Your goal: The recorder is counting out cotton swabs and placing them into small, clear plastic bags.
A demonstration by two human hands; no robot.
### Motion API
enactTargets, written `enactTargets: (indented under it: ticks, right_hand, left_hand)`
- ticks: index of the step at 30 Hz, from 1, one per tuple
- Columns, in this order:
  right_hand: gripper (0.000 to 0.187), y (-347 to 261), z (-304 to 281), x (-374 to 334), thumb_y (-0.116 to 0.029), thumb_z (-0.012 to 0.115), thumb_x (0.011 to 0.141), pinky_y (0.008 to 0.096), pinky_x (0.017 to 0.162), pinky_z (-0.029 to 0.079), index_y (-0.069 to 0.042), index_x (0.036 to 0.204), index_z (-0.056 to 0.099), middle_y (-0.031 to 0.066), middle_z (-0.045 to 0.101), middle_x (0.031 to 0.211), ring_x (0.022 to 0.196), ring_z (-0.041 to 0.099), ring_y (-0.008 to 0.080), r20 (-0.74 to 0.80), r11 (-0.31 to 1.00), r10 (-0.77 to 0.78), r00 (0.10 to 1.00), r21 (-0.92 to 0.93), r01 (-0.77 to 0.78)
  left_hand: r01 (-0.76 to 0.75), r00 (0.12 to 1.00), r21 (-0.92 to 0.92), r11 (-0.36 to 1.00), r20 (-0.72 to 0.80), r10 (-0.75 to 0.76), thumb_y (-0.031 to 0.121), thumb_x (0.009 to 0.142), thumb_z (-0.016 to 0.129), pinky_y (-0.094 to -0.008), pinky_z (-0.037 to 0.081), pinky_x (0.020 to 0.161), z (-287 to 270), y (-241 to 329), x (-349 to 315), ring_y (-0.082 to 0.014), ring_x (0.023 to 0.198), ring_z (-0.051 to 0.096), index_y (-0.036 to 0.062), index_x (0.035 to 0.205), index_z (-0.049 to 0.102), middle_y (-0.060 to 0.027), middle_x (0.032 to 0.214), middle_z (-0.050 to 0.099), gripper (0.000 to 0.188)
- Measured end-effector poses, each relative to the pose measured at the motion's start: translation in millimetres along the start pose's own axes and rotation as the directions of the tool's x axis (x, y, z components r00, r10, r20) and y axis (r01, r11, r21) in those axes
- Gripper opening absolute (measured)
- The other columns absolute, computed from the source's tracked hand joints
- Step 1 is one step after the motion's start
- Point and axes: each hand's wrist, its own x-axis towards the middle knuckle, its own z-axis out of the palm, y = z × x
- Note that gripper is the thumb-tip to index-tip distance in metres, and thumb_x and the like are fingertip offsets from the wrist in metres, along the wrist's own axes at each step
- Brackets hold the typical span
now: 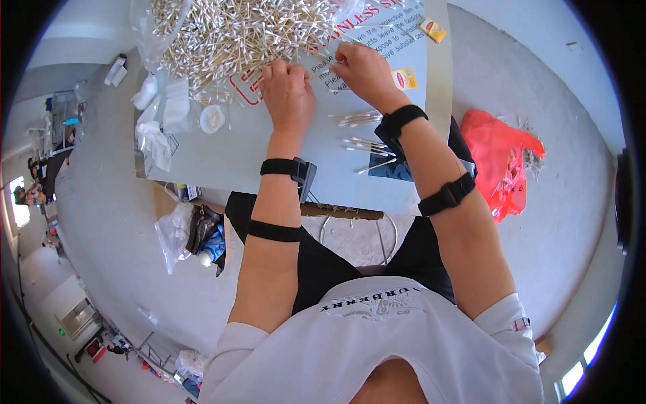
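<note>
White, soft shirt (377,343) with dark lettering across the chest lies closest, below a smooth surface (229,158) printed in red and black, where a heap of thin cotton swabs (235,40) lies against a crumpled clear bag (143,40), near a small round white dish (212,119) whose contents are unclear. Left hand (288,94) and right hand (363,71) curl inward at the heap's near edge, fingertips drawn together; whether either grips a swab cannot be told. Two yellow labelled packets (405,79) lie right of them.

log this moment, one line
left hand: beside white-tipped cotton swab heap | right hand: curled above light-grey tabletop, grip unclear | floor: red plastic bag
</note>
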Motion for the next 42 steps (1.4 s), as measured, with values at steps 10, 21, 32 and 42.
enactTargets:
  ticks: [10, 21, 32, 42]
  right_hand:
    - [0.017, -3, 3, 18, -0.018, 0.061, 0.078, 0.0435, 0.075, 0.053, -0.004, 0.087, 0.067, 0.0175, 0.068, 0.09, 0.084, 0.067, 0.0345, 0.169, 0.96, 0.061, 0.984, -0.278, -0.012]
    - [0.015, 22, -20, 8, -0.016, 0.061, 0.077, 0.0441, 0.075, 0.053, -0.005, 0.085, 0.067, 0.0168, 0.068, 0.086, 0.083, 0.066, 0.0349, 0.228, 0.971, -0.002, 0.974, -0.234, 0.056]
    - [0.012, 20, -22, 9, -0.015, 0.06, 0.077, 0.0447, 0.073, 0.053, -0.005, 0.083, 0.065, 0.0157, 0.068, 0.085, 0.081, 0.066, 0.0344, 0.26, 0.966, -0.08, 0.962, -0.218, 0.139]
    - [0.009, 32, -37, 7, -0.012, 0.057, 0.078, 0.0462, 0.067, 0.048, -0.003, 0.075, 0.057, 0.0155, 0.062, 0.074, 0.073, 0.06, 0.0365, 0.138, 0.973, -0.143, 0.98, -0.162, 0.165]
  left_hand:
    - [0.021, 0.999, 0.039, 0.999, -0.026, -0.02, 0.003, 0.074, 0.063, -0.0452, 0.042, 0.079, 8, -6, 5, -0.0302, 0.092, 0.052, 0.0082, 0.08, 0.062, -0.0076, 0.085, 0.055, 0.008]
    - [-0.142, 0.973, -0.092, 0.986, 0.169, 0.156, 0.003, 0.074, 0.062, -0.0447, 0.043, 0.079, 8, 13, 4, -0.0304, 0.095, 0.054, 0.007, 0.082, 0.063, -0.0087, 0.091, 0.059, 0.009]
    - [-0.26, 0.958, 0.001, 0.966, -0.126, 0.258, 0.002, 0.068, 0.065, -0.0406, 0.045, 0.074, 8, 2, 44, -0.0273, 0.082, 0.052, 0.0088, 0.073, 0.064, -0.0064, 0.079, 0.054, 0.008]
    - [-0.2, 0.965, -0.281, 0.939, 0.107, 0.238, 0.001, 0.072, 0.069, -0.0421, 0.046, 0.075, 10, 29, 10, -0.0294, 0.088, 0.057, 0.0086, 0.083, 0.067, -0.0065, 0.087, 0.061, 0.014]
